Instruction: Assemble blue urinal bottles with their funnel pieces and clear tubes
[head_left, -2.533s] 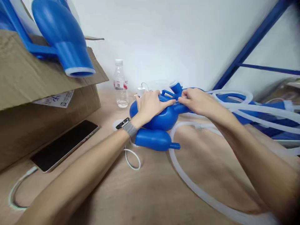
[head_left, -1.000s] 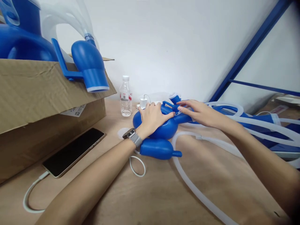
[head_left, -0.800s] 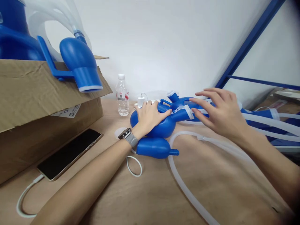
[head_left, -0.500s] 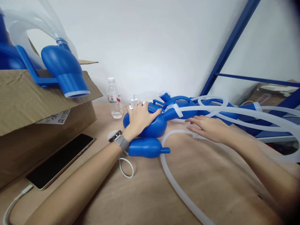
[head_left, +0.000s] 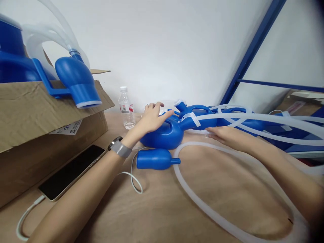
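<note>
My left hand (head_left: 155,117), with a watch on the wrist, is over the top of a blue bottle (head_left: 164,136), its fingers apart. A ribbed white hose (head_left: 253,118) runs right from the bottle's neck. My right hand (head_left: 224,135) is at the end of a clear hose (head_left: 199,131), fingers together around or against it. In front of the bottle lies a smaller blue piece (head_left: 155,159) with a narrow tip. More blue bottles (head_left: 199,111) with handles lie behind, under looped hoses.
At the left, a cardboard box (head_left: 20,111) holds blue bottles, one with a wide mouth (head_left: 76,79) hanging over its edge. A phone (head_left: 73,172) on a white cable, a water bottle (head_left: 126,109) and a blue metal frame (head_left: 250,54) surround the table (head_left: 152,209).
My left hand has lifted slightly off the blue bottle. My right hand's fingers have closed in at the clear hose end, and the hose loop on the table has shifted. The view has moved slightly.
</note>
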Action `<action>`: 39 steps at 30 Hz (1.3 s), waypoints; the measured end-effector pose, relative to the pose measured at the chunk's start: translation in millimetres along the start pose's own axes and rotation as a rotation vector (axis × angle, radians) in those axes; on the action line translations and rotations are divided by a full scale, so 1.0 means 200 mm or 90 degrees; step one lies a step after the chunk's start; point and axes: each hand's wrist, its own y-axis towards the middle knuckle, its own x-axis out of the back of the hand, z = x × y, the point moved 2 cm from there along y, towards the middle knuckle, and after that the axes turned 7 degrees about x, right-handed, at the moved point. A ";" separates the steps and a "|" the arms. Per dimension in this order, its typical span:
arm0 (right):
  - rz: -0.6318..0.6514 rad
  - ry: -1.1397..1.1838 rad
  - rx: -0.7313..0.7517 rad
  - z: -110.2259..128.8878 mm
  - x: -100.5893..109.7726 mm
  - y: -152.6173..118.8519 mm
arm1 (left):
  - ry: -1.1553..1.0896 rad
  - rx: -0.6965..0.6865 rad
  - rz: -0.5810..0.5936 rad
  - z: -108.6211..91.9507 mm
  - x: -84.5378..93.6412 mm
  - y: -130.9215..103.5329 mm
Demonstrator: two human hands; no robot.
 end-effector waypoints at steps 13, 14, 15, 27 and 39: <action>-0.002 -0.017 0.114 0.24 0.07 0.05 | 0.348 -0.131 0.368 0.07 0.23 -0.52; -0.026 -0.020 0.135 0.28 0.09 0.04 | 0.338 -0.134 0.369 0.11 0.20 -0.56; -0.046 -0.026 0.165 0.33 0.10 0.04 | 0.323 -0.131 0.357 0.15 0.18 -0.59; -0.244 -0.090 0.332 0.55 -0.14 0.06 | 0.007 -0.095 0.166 0.29 0.15 -0.64; -0.295 0.047 0.284 0.53 -0.21 0.04 | 0.000 -0.112 0.013 0.26 0.12 -0.71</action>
